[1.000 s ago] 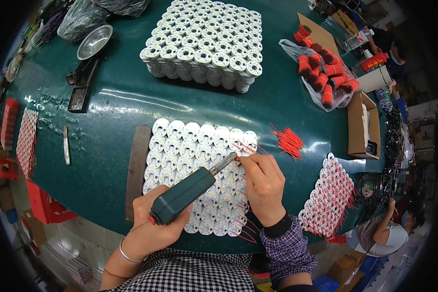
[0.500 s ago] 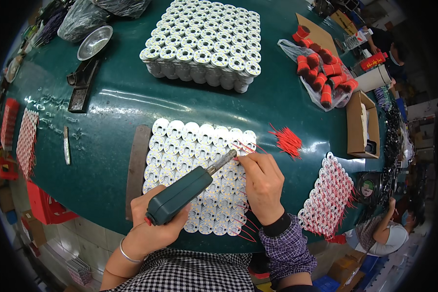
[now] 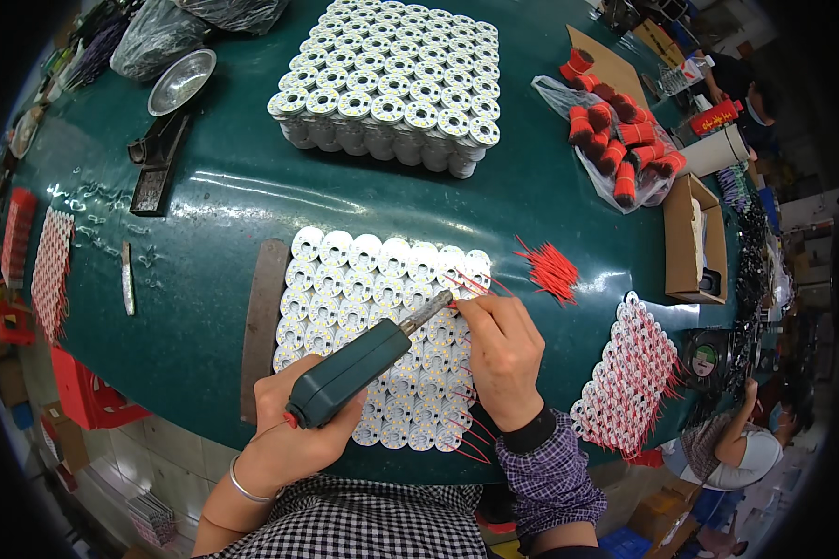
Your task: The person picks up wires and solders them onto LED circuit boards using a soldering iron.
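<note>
My left hand [image 3: 294, 430] grips a dark green soldering iron [image 3: 356, 365] whose metal tip rests on a sheet of round white LED boards [image 3: 364, 279] lying on the green table [image 3: 205, 233]. My right hand [image 3: 502, 349] pinches a thin red wire [image 3: 459, 284] against the sheet right at the iron's tip. Red wires stick out from the boards along the sheet's right and lower edge.
A stack of white round boards [image 3: 391, 79] stands at the back. Loose red wires [image 3: 550, 270] lie right of the sheet, a finished wired sheet [image 3: 629, 377] further right. A bag of red spools [image 3: 620, 140], a cardboard box [image 3: 694, 238], a metal bowl [image 3: 182, 79]. Another person sits at lower right [image 3: 732, 447].
Both hands stay nearly still; the iron's tip and the right fingers have shifted only slightly on the sheet.
</note>
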### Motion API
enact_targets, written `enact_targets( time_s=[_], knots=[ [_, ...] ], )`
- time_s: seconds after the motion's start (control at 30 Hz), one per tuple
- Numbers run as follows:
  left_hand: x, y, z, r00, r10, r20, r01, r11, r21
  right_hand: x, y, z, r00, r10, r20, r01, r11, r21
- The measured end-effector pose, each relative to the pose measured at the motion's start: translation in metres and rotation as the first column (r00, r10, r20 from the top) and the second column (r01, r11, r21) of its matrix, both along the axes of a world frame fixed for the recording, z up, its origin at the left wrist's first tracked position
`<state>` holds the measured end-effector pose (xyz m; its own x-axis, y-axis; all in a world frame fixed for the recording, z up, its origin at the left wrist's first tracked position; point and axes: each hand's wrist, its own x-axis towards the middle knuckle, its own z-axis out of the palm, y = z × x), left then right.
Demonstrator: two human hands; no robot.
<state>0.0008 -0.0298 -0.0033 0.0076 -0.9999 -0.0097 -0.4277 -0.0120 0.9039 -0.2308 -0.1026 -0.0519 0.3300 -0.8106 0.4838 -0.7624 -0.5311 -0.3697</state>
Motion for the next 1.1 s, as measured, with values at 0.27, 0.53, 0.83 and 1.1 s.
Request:
enact_targets(
  time_s=[0.27,0.53,0.83,1.1],
  knots=[
    [0.0,-0.001,-0.002,0.999,0.0,-0.032,0.001,1.0,0.019,0.001,0.001,-0.001,1.0,-0.016,-0.018,0.016,1.0,-0.012],
    [0.001,0.0,-0.002,0.996,0.022,-0.09,-0.027,0.998,-0.052,0.002,0.0,0.0,0.999,-0.022,-0.026,0.022,1.0,0.004],
    [0.008,0.006,-0.002,0.99,0.052,-0.13,-0.058,0.997,-0.042,0.005,0.003,0.01,1.0,-0.017,-0.019,0.015,0.997,-0.075],
    [0.009,0.009,-0.005,0.989,0.054,-0.137,-0.056,0.998,-0.008,0.006,0.004,0.002,1.0,0.018,0.022,-0.018,1.0,-0.012]
  ],
)
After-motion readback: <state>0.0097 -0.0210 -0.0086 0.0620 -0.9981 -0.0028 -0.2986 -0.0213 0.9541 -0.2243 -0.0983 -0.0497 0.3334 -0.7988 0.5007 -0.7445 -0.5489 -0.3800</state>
